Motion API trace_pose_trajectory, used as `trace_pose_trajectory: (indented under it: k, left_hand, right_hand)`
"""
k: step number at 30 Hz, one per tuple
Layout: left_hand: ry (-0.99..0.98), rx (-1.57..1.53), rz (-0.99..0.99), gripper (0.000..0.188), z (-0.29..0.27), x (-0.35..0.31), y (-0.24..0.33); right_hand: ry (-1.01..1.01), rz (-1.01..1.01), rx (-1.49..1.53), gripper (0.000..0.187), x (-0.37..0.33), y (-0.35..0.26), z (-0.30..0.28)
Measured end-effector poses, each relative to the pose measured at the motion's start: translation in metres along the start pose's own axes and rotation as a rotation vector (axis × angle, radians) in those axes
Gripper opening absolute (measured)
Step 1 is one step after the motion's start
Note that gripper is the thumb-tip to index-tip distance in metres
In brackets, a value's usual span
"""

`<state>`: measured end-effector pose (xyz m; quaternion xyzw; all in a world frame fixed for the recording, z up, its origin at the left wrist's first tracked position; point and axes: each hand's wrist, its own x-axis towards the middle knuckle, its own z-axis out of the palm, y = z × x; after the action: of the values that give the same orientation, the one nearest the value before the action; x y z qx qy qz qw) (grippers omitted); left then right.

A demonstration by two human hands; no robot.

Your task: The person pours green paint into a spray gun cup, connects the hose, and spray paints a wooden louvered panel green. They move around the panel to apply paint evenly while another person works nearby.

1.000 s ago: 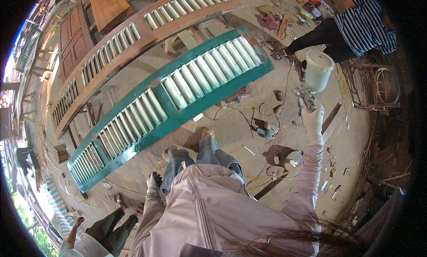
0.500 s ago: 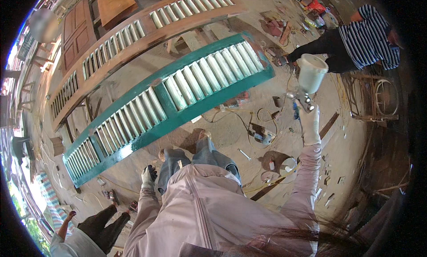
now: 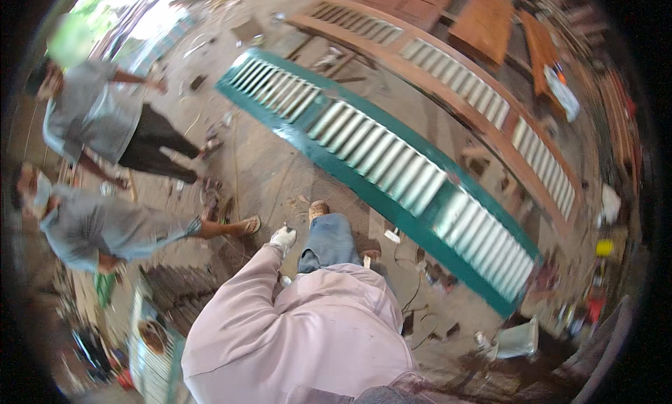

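My left hand, in a pale glove, is at my left side with its fingers curled in; whatever they hold, if anything, I cannot make out. Off to the right is a spray gun with a pale paint cup, tilted and blurred. My right hand is hardly visible at the gun; the earlier view shows its gloved fingers around it. Ahead, a long green louvred shutter panel with pale slats slants down to the right. The cup is near its lower right end, apart from it in the picture.
A brown louvred panel stretches behind the green one. Orange-brown boards lie beyond. Two people are on the left, one with a foot near my left hand. Another green-framed slatted panel is at lower left. Hoses and debris litter the floor.
My view has turned left, so the panels now slant the other way and two people show at the left. The spray gun has shifted to the lower right of the picture.
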<state>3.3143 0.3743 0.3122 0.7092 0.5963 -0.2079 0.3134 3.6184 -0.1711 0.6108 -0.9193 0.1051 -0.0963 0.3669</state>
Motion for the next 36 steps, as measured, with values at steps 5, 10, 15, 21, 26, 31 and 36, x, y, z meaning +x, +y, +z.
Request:
trace_pose_trajectory:
  k: [5,10,15,21,26,31,36]
  left_hand:
    - [0.006,0.292,-0.276,0.057,0.023,-0.119,-0.064]
    - [-0.097,0.146,-0.402,0.05,0.072,-0.191,-0.105]
    - [-0.064,-0.075,-0.454,0.044,0.086,-0.183,-0.108]
    - [0.012,-0.5,-0.369,0.039,0.07,-0.126,-0.138]
    - [0.027,-1.01,-0.326,0.037,0.044,-0.05,-0.183]
    - [0.029,-1.222,-0.218,0.035,-0.02,0.061,-0.221]
    - [0.012,-1.507,-0.426,0.035,-0.081,0.12,-0.234]
  right_hand:
    - [-0.035,-0.109,0.008,0.043,0.013,-0.046,0.029]
    - [-0.119,-0.229,0.052,0.04,0.018,-0.093,0.056]
    - [-0.489,-0.334,0.211,0.038,0.0,-0.163,0.104]
    - [-1.13,-0.33,0.475,0.034,-0.057,-0.285,0.227]
    - [-1.001,-0.523,0.4,0.036,-0.104,-0.347,0.321]
    - [-1.062,-0.529,0.159,0.034,-0.094,-0.377,0.382]
    - [-0.875,-0.584,0.165,0.036,-0.087,-0.417,0.412]
